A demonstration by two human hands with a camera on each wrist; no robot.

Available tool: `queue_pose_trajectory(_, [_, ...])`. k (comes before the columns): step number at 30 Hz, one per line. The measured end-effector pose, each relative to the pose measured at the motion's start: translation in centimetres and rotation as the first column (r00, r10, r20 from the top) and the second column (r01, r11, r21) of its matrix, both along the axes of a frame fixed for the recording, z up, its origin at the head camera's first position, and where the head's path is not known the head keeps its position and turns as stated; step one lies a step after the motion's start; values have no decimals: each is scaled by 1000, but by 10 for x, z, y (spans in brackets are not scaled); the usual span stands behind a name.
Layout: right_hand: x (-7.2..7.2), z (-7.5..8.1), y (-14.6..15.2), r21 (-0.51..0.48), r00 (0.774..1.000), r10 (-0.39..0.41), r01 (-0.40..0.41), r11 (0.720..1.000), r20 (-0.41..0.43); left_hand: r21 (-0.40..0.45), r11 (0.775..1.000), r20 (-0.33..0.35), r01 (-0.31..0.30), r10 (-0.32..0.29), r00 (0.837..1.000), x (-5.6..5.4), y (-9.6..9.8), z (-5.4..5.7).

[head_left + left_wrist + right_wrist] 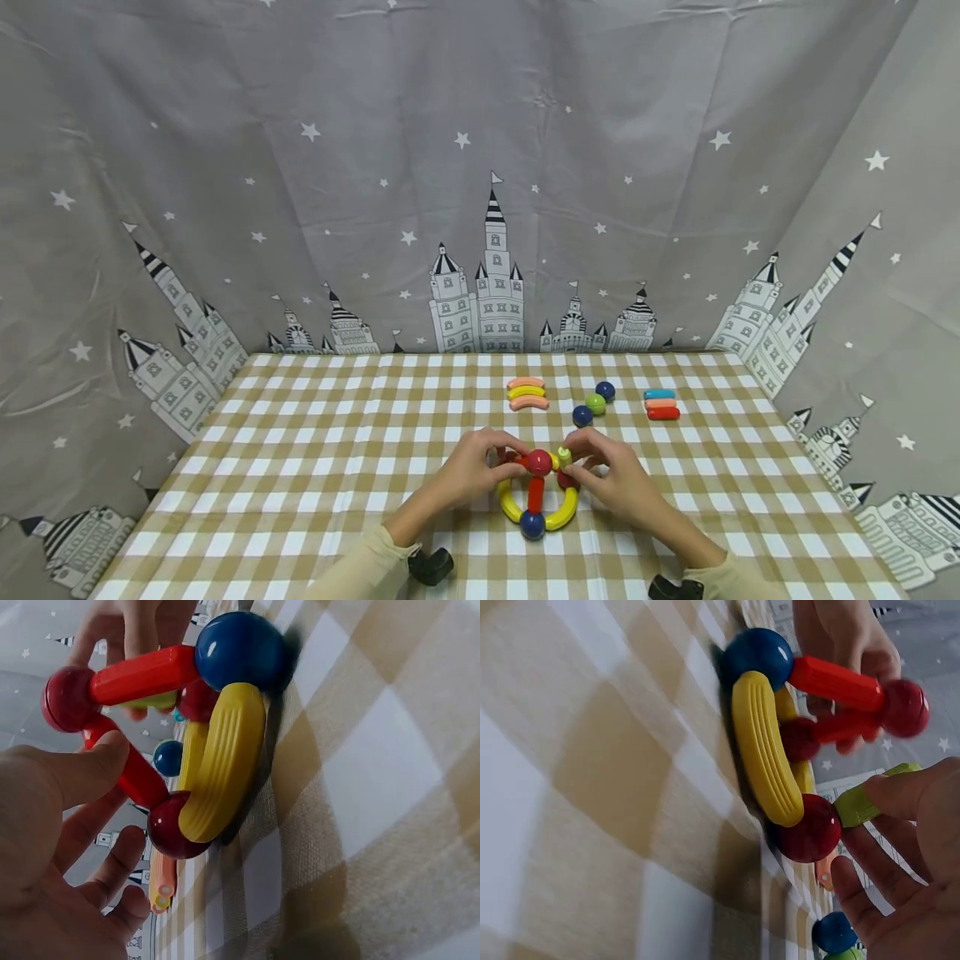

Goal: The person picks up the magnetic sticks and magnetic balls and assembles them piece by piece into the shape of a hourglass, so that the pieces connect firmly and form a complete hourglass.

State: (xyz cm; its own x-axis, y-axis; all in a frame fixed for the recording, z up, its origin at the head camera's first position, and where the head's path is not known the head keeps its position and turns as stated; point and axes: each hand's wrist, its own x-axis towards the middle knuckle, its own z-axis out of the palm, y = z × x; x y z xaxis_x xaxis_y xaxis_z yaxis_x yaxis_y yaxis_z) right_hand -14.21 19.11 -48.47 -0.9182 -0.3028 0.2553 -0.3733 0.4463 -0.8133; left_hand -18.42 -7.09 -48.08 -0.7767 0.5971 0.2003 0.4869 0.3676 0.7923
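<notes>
Curved yellow rods (510, 502) and balls form a ring on the checked cloth, with a blue ball (532, 525) at its near side. From that ball a straight red rod (836, 682) slants up to a raised red ball (539, 462). My left hand (480, 468) pinches a second red rod (142, 778), which joins the raised ball to a dark red ball (176, 827) on the ring's left. My right hand (613, 473) holds a short light-green rod (857, 805) between thumb and fingers. Its lower end meets the right-hand dark red ball (810, 829); its upper end is free.
Behind the ring lie orange and yellow curved rods (527, 392). To their right are two blue balls and a green ball (595, 404), then blue, orange and red straight rods (662, 413). A grey printed curtain (465, 100) hangs behind the table.
</notes>
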Motion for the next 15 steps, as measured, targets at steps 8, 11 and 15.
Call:
queue_pose_trajectory(8, [8, -3, -4, -6, 996, 38, -38, 999, -76, 0, 1000, 75, 11, -11, 997, -5, 0, 1])
queue_pose_trajectory(11, [9, -3, -4, -5, 998, 29, -30, 1000, -61, -13, 1000, 69, 8, -7, 998, -4, -1, 2])
queue_pose_trajectory(15, [9, -3, -3, 5, 999, 19, -18, 1000, -46, -16, 1000, 75, -13, 14, 997, 1, -3, 4])
